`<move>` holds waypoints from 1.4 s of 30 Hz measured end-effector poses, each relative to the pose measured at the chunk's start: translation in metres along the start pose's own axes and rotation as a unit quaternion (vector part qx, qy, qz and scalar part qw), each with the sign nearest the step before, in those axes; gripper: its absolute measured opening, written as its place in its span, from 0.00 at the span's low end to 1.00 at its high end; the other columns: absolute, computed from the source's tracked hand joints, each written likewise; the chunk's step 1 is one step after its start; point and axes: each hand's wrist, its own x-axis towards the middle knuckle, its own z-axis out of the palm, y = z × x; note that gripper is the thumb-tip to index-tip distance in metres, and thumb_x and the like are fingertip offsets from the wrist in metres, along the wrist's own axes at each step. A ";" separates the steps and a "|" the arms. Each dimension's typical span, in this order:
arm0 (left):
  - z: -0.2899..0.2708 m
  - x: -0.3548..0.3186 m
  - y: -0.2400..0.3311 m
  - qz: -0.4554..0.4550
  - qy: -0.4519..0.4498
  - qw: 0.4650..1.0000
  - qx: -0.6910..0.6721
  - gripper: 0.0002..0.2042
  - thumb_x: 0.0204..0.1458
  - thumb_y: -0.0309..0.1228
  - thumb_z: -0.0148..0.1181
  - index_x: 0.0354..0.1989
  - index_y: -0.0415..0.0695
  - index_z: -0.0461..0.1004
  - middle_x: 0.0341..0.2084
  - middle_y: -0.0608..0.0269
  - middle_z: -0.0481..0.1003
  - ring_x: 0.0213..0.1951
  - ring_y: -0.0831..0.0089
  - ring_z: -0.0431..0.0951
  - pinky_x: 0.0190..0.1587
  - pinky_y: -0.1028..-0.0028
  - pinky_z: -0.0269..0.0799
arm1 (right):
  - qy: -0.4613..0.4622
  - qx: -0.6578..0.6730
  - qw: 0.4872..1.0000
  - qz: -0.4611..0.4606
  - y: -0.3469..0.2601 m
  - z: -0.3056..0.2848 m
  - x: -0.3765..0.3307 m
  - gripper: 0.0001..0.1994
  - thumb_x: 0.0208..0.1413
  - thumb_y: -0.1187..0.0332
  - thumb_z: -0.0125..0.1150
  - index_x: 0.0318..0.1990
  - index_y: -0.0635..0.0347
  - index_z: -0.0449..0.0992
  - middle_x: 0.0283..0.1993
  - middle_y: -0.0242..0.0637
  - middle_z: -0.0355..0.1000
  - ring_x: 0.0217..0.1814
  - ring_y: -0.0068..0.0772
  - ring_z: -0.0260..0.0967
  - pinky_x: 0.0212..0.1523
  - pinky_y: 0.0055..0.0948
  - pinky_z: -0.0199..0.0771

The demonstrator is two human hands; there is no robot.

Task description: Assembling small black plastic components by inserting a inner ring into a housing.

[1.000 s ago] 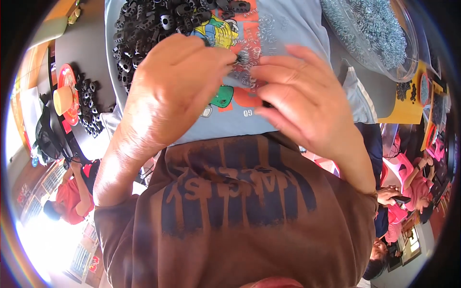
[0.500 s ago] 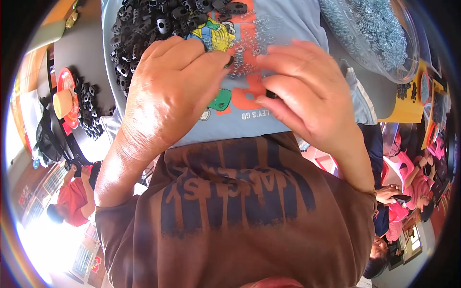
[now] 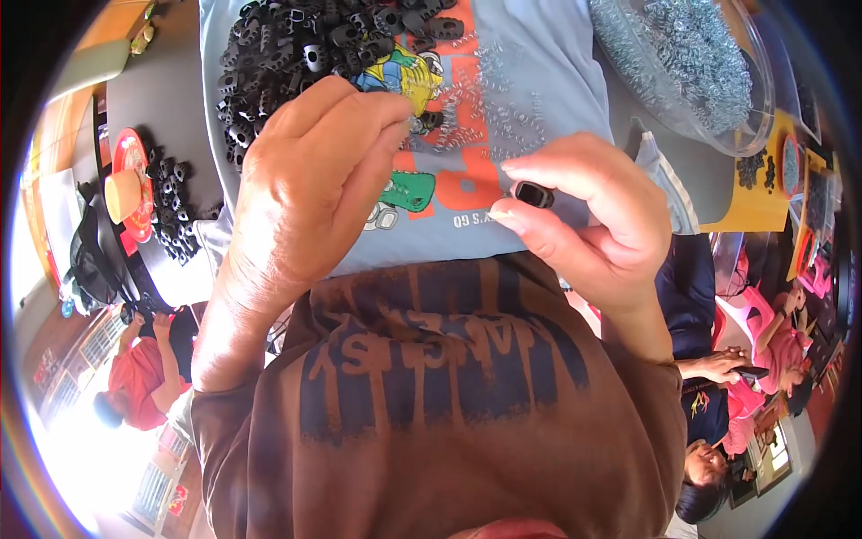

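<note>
I can't tell whether the left hand (image 3: 314, 175) grips anything; the right hand (image 3: 615, 207) pinches a black piece (image 3: 536, 194) a slackening hold could drop.

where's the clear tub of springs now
The clear tub of springs is at the head view's upper right, just right of the light-blue cloth and beyond the right hand.

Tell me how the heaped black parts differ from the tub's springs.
Shape: black parts are chunky with openings; springs are thin coils.
Colour: black parts are dark; springs are silvery.
Place: black parts lie on the cloth; these springs lie in the tub.
Both are small and heaped.
</note>
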 end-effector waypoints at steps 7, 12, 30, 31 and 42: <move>-0.003 -0.011 0.013 -0.123 -0.010 0.964 -0.236 0.12 0.57 0.22 0.49 0.48 0.34 0.72 0.28 0.61 0.70 0.31 0.71 0.70 0.37 0.72 0.66 | 0.025 0.003 1.000 0.001 -0.005 0.004 -0.002 0.15 0.42 0.81 0.71 0.40 0.69 0.78 0.35 0.41 0.75 0.34 0.29 0.70 0.35 0.25 0.67; -0.008 -0.022 0.029 -0.253 -0.042 0.824 -0.505 0.17 0.57 0.23 0.40 0.53 0.30 0.67 0.27 0.65 0.68 0.28 0.79 0.64 0.35 0.78 0.60 | 0.018 0.021 1.000 -0.009 -0.009 0.011 -0.002 0.16 0.41 0.82 0.72 0.41 0.69 0.77 0.35 0.41 0.75 0.34 0.30 0.70 0.35 0.25 0.67; 0.004 -0.045 0.029 -0.175 -0.112 0.911 -0.355 0.10 0.60 0.22 0.49 0.46 0.36 0.75 0.26 0.66 0.71 0.27 0.77 0.69 0.33 0.78 0.65 | 0.257 0.052 0.962 0.077 0.009 -0.011 -0.072 0.11 0.50 0.83 0.63 0.42 0.72 0.76 0.39 0.40 0.74 0.38 0.25 0.67 0.40 0.23 0.67; 0.009 -0.042 0.026 -0.127 -0.112 0.925 -0.339 0.09 0.59 0.21 0.50 0.45 0.36 0.75 0.26 0.65 0.71 0.27 0.75 0.69 0.33 0.76 0.65 | 0.269 0.062 0.958 0.075 0.011 -0.011 -0.073 0.10 0.50 0.83 0.63 0.42 0.72 0.76 0.38 0.40 0.74 0.38 0.23 0.67 0.40 0.22 0.66; 0.032 -0.030 0.034 0.058 -0.068 0.990 -0.111 0.11 0.45 0.18 0.63 0.38 0.38 0.75 0.29 0.56 0.73 0.29 0.60 0.73 0.31 0.66 0.70 | 0.292 0.074 0.952 0.058 0.026 -0.014 -0.074 0.11 0.51 0.83 0.66 0.42 0.71 0.76 0.38 0.35 0.75 0.35 0.17 0.65 0.37 0.18 0.64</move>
